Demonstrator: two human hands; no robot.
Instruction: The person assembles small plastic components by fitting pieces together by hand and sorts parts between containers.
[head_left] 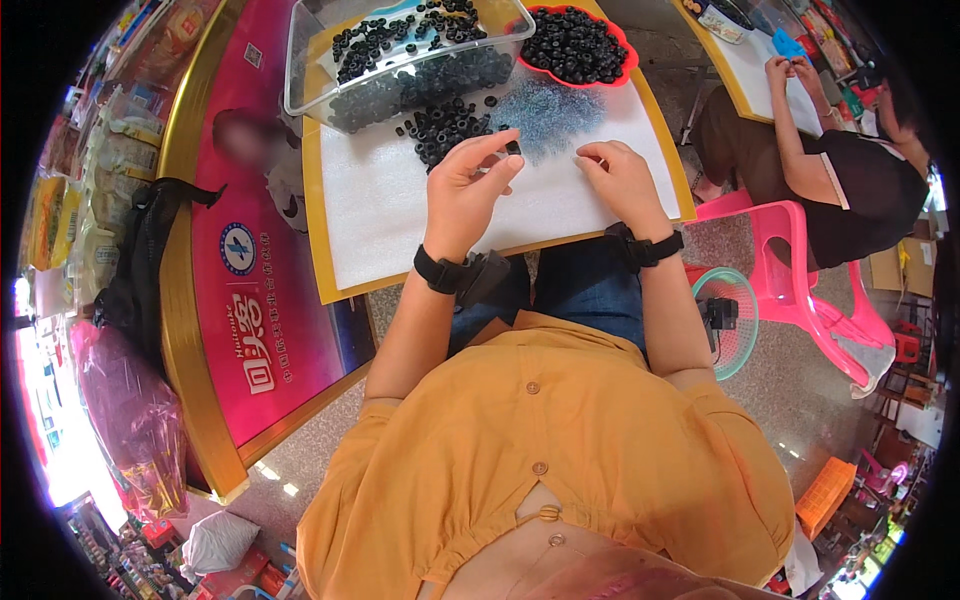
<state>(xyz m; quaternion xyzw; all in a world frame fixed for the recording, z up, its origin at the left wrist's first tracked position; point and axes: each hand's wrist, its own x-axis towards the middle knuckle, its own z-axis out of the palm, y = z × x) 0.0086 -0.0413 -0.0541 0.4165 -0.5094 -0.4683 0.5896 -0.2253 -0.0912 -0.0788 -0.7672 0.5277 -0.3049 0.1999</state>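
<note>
My left hand [463, 192] is raised over the white-covered table [400, 240], pinching a small black ring-shaped piece [513, 147] between thumb and fingertips. To its right, my right hand [625, 182] hovers with thumb and forefinger pressed together; anything between them is too small to make out. Just beyond both hands spreads a patch of tiny bluish glittering beads [545, 115]. A loose heap of black ring-shaped pieces [440, 130] lies beyond my left hand. Behind it stands a clear plastic tub [310, 90] partly filled with similar pieces. A red scalloped tray [632, 62] heaped with shiny black pieces sits at the far right.
A pink poster-covered counter [240, 330] with a gold edge runs along the left. Right of my legs are a green mesh basket [740, 325] and a pink plastic chair [790, 230]. Another person [860, 180] works at a second table [740, 75] at the far right.
</note>
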